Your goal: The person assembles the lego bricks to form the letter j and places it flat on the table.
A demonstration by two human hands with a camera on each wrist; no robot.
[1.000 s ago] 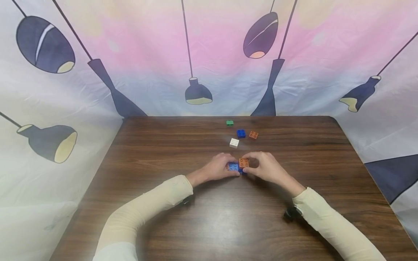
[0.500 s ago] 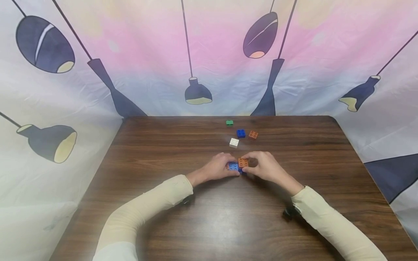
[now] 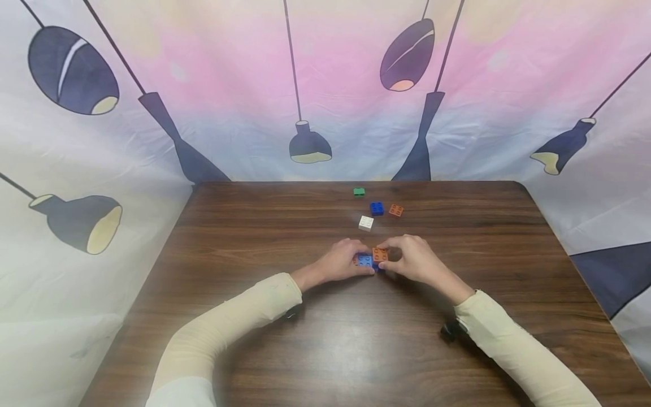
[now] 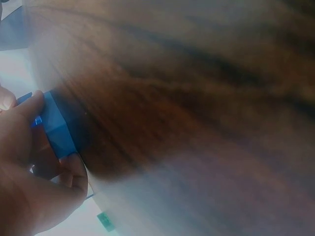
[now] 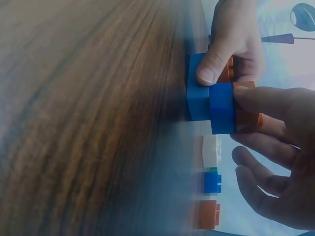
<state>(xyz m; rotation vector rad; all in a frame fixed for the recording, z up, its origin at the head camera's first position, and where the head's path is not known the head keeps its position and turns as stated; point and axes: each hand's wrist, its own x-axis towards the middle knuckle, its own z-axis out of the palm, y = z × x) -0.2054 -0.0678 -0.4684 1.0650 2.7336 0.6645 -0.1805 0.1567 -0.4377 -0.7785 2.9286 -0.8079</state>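
Near the middle of the table, a light blue toy brick (image 5: pixel 198 105) lies at the bottom of a small stack. A dark blue brick (image 5: pixel 222 110) sits on one end of it, with an orange brick (image 5: pixel 246 118) on top. My left hand (image 3: pixel 343 261) grips the light blue brick between thumb and fingers. My right hand (image 3: pixel 414 260) pinches the orange top brick from the other side. Another orange brick (image 5: pixel 225 73) shows partly behind the left thumb; how it is attached is hidden. In the left wrist view, the left fingers are around the light blue brick (image 4: pixel 58 128).
Beyond the hands lie a loose white brick (image 3: pixel 365 223), a dark blue brick (image 3: pixel 376 208), an orange brick (image 3: pixel 396 210) and a green brick (image 3: pixel 359 192) near the far edge. A printed cloth (image 3: pixel 244 141) hangs behind the wooden table (image 3: pixel 325 350).
Both hands stay on the stack almost unmoved. The orange top brick shifts only very slightly with the right fingers, and the whole head view drifts a little.
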